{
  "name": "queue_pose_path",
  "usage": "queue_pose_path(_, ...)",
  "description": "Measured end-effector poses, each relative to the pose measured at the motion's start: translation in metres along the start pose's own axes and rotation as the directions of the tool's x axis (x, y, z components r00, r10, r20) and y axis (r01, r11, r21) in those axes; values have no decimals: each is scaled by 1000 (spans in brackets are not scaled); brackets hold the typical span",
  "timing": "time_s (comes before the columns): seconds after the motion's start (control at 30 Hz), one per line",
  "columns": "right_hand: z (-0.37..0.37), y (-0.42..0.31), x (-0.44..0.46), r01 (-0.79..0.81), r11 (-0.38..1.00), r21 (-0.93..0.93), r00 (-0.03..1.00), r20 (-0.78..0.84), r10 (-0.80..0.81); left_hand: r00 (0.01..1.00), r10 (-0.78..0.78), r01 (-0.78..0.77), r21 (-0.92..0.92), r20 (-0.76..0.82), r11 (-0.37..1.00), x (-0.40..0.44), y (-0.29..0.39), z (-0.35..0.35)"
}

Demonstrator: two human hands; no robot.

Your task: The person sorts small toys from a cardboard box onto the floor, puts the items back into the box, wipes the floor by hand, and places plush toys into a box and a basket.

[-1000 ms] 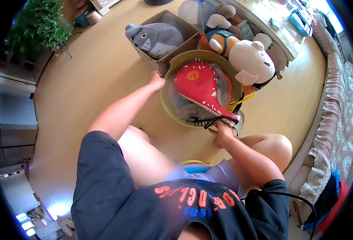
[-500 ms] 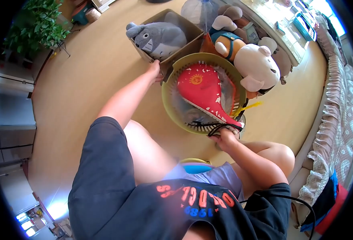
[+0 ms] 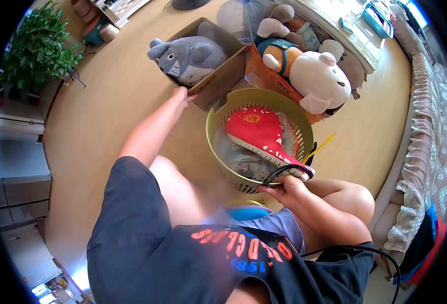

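My left hand (image 3: 184,97) touches the near lower side of a cardboard box (image 3: 222,83), its fingers stretched along it. In that box sits a grey plush toy (image 3: 195,58) with a white belly. My right hand (image 3: 290,189) grips the near rim of a round olive-green plastic basket (image 3: 218,152), close to a black cord (image 3: 279,171). The basket tilts towards me. Inside lies a worn red racket-shaped cover (image 3: 256,129) with peeling white patches, its narrow end over the rim by my right hand. Clear plastic and other items under it are hard to make out.
An orange box (image 3: 256,71) behind the basket holds several plush toys, including a white bear (image 3: 319,78). A big clear water bottle (image 3: 238,20) stands behind. A yellow strip (image 3: 327,143) sticks out beside the basket. A lace-covered sofa (image 3: 411,167) is at right, a plant (image 3: 38,50) at left.
The basket has come nearer to me and tilted, leaving a gap to the cardboard box. My left hand is now lower along the box, away from the basket's rim.
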State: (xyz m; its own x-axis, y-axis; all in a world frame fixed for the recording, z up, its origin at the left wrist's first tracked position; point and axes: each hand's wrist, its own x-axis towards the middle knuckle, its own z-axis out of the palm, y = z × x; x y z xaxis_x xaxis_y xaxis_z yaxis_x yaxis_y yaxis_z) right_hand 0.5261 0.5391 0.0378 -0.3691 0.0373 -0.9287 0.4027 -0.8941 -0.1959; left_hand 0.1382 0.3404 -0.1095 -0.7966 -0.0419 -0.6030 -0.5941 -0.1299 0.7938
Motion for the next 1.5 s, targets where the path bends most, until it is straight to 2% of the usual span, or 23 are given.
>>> queue_pose_path(0.1, -3, -4, 14, -75, 997, -37, 997, 27, 76, 983, -17, 11, -34, -182, 999, 3, 19, -22)
queue_pose_path(0.13, -2, -2, 16, -35, 995, -97, 997, 60, 41, 979, -2, -5, -36, -206, 999, 5, 26, -34)
queue_pose_path(0.17, 0, -1, 17, -14, 995, -99, 997, 78, 22, 970, -68, 52, -73, -233, 996, 4, 32, -49)
queue_pose_path(0.3, 19, -2, 13, -1, 985, -172, 998, 62, 11, 969, -196, 174, -146, -154, 974, 51, 28, -143)
queue_pose_path(0.33, 22, -2, 13, 2, 979, -202, 998, 62, 11, 961, -204, 176, -160, -184, 971, 32, 36, -154)
queue_pose_path(0.37, 26, -7, 13, -25, 979, -200, 998, 56, 37, 971, -198, 178, -148, -136, 973, 12, 44, -168)
queue_pose_path(0.43, 34, -16, 9, -80, 979, -190, 995, 46, 90, 976, -133, 110, -134, -175, 985, -6, 49, -203)
queue_pose_path(0.5, 29, -23, 30, -134, 980, -149, 979, 131, 154, 965, -190, 160, -166, -182, 973, -6, 46, -247)
queue_pose_path(0.53, 35, -25, 31, -123, 978, -170, 985, 98, 141, 947, -183, 137, -183, -263, 973, -13, 42, -262)
queue_pose_path(0.63, 57, -29, 30, -68, 966, -250, 992, 86, 93, 917, -314, 255, -245, -244, 935, -19, 38, -328)
queue_pose_path(0.7, 69, -29, 37, -97, 968, -231, 993, 49, 111, 882, -286, 182, -288, -375, 940, -23, 38, -358)
queue_pose_path(0.77, 84, -28, 43, -47, 968, -245, 997, 46, 60, 873, -269, 182, -240, -406, 953, -8, 31, -410)
queue_pose_path(0.83, 98, -26, 57, 19, 960, -278, 998, 66, 0, 908, -177, 156, -85, -380, 984, -24, 28, -442)
queue_pose_path(0.87, 103, -27, 65, 32, 963, -268, 996, 94, -7, 898, -21, 84, 125, -440, 989, -64, 41, -422)
queue_pose_path(1.0, 137, -31, 101, -36, 977, -212, 990, 124, 64, 902, 72, 135, 436, -425, 890, -64, 37, -452)
queue_pose_path(1.07, 169, -21, 109, 7, 983, -183, 989, 146, 20, 907, 125, 131, 552, -401, 824, -52, 31, -461)
queue_pose_path(1.1, 184, -19, 113, 33, 984, -178, 988, 155, -5, 921, 94, 167, 600, -379, 782, -44, 31, -468)
queue_pose_path(1.17, 205, -26, 143, -11, 994, -113, 986, 166, 29, 939, 32, 229, 693, -342, 684, -27, 35, -480)
queue_pose_path(1.2, 217, -29, 153, -2, 993, -116, 978, 207, 26, 929, 16, 249, 657, -369, 711, -27, 34, -477)
queue_pose_path(1.33, 260, -33, 187, 60, 998, -20, 968, 247, -53, 933, 80, 228, 746, -352, 625, -47, 52, -450)
queue_pose_path(1.43, 283, -30, 216, 109, 993, 54, 953, 277, -120, 973, 190, -43, 705, -131, 708, -25, 43, -467)
queue_pose_path(1.47, 289, -27, 226, 154, 985, 77, 956, 240, -168, 972, 193, -45, 707, -131, 705, -19, 39, -471)
queue_pose_path(1.5, 292, -27, 234, 216, 975, 50, 936, 274, -222, 972, 195, -45, 712, -131, 701, -20, 40, -467)
